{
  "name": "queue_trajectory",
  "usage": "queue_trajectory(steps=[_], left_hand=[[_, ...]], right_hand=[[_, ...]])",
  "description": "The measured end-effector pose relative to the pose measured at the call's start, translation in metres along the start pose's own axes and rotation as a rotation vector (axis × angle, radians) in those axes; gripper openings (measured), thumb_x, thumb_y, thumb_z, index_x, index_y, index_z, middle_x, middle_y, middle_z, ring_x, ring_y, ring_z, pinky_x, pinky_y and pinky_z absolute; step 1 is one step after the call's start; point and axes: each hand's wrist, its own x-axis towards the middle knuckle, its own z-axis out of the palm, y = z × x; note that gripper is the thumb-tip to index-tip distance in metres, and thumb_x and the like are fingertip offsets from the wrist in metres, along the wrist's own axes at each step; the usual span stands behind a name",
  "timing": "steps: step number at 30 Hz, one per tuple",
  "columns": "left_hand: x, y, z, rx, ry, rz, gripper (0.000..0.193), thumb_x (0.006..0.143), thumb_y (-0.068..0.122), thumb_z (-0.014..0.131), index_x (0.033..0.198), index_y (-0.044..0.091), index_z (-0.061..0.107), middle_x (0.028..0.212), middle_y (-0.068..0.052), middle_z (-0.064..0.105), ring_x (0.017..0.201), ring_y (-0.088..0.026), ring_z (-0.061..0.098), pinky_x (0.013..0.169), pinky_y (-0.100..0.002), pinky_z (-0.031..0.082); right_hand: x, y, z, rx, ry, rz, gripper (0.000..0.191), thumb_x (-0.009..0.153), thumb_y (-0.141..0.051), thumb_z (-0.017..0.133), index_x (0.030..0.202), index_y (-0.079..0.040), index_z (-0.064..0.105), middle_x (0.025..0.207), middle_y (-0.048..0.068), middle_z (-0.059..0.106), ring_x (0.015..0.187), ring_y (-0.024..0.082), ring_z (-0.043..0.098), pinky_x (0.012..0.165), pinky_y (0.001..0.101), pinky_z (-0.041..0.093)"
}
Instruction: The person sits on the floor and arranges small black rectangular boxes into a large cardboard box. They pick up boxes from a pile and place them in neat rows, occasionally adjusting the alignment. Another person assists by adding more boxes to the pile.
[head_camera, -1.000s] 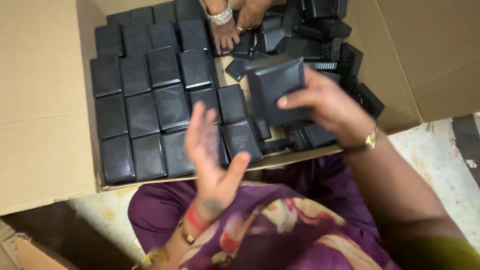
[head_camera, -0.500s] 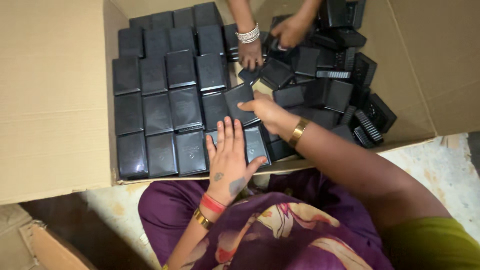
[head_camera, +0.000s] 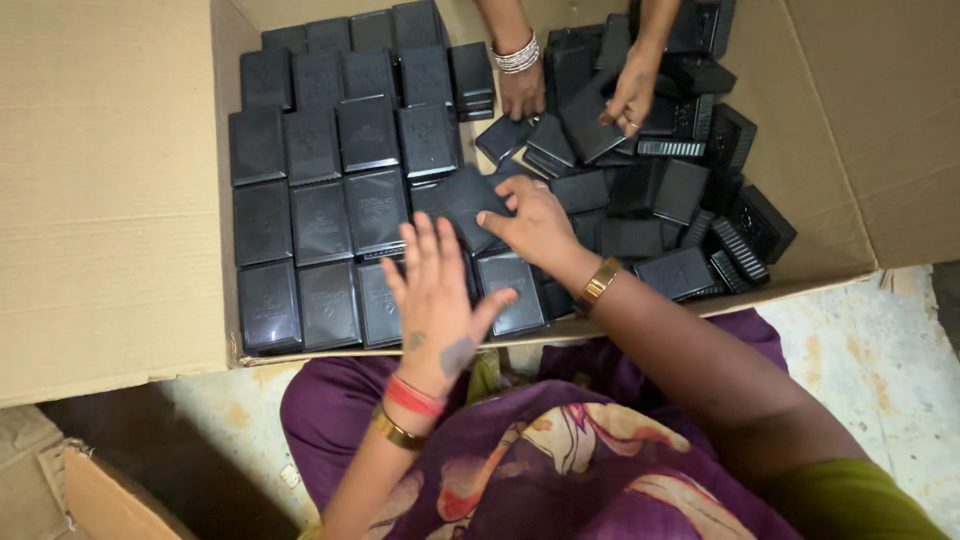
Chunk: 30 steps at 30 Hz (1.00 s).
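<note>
Head view, nearest: left hand, fingers spread flat over black flat boxes in neat rows, hiding part of the front row. Just beyond: right hand gripping one black box at the rows' edge. Farther right: loose black boxes jumbled. Farthest: co-worker's hands, arms cut off by frame, inside cardboard carton.

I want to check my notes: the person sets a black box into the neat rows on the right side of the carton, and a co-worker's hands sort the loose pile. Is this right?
Not quite. In the head view the neat rows fill the left side of the carton; the loose pile lies on the right. The right hand does rest on a black box, and the co-worker's hands are at the pile.
</note>
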Motion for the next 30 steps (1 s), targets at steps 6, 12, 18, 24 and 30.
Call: queue_trajectory(steps=[6,12,18,24,30], left_hand=[[0.013,-0.021,-0.013,0.145,-0.008,-0.046,0.107,0.081,0.073,0.063,0.155,0.003,0.033,0.166,-0.026,0.02,0.154,-0.045,0.012,0.111,-0.078,0.006],[0.016,-0.027,-0.002,0.19,-0.118,-0.075,0.097,0.087,0.072,0.056,0.156,0.008,0.035,0.167,-0.024,0.02,0.155,-0.043,0.012,0.109,-0.08,0.005],[0.004,-0.033,0.01,0.11,-0.005,-0.032,0.104,0.088,0.072,0.056,0.163,0.006,0.025,0.165,-0.031,0.018,0.155,-0.046,0.013,0.113,-0.078,0.007],[0.003,-0.033,0.007,0.154,-0.021,-0.028,0.094,0.09,0.072,0.054,0.159,0.01,0.035,0.168,-0.024,0.018,0.154,-0.047,0.012,0.112,-0.077,0.008],[0.004,-0.031,0.008,0.179,-0.034,-0.032,0.089,0.091,0.071,0.052,0.156,0.01,0.043,0.166,-0.023,0.023,0.154,-0.045,0.015,0.112,-0.077,0.009]], right_hand=[[-0.002,-0.017,0.001,-0.137,0.019,-0.196,0.049,0.078,-0.031,0.082,0.112,0.0,0.064,0.105,0.02,0.068,0.1,0.037,0.066,0.084,0.0459,0.053],[0.029,-0.015,-0.011,-0.244,-0.189,-0.056,0.042,0.084,-0.043,0.084,0.089,-0.003,0.073,0.087,0.017,0.071,0.086,0.036,0.069,0.076,0.0452,0.054],[0.044,-0.009,-0.013,0.376,-0.312,0.384,0.031,0.087,-0.032,0.075,0.097,-0.01,0.056,0.07,0.005,0.061,0.05,0.016,0.059,0.043,0.0343,0.04],[0.011,-0.037,0.0,0.277,-0.33,-0.038,0.036,0.09,-0.036,0.075,0.091,-0.005,0.057,0.07,0.007,0.066,0.055,0.014,0.068,0.049,0.0322,0.055],[0.055,0.026,-0.043,-0.427,0.034,-0.193,0.033,0.095,-0.04,0.074,0.089,-0.008,0.077,0.088,0.016,0.075,0.082,0.032,0.073,0.072,0.044,0.056]])
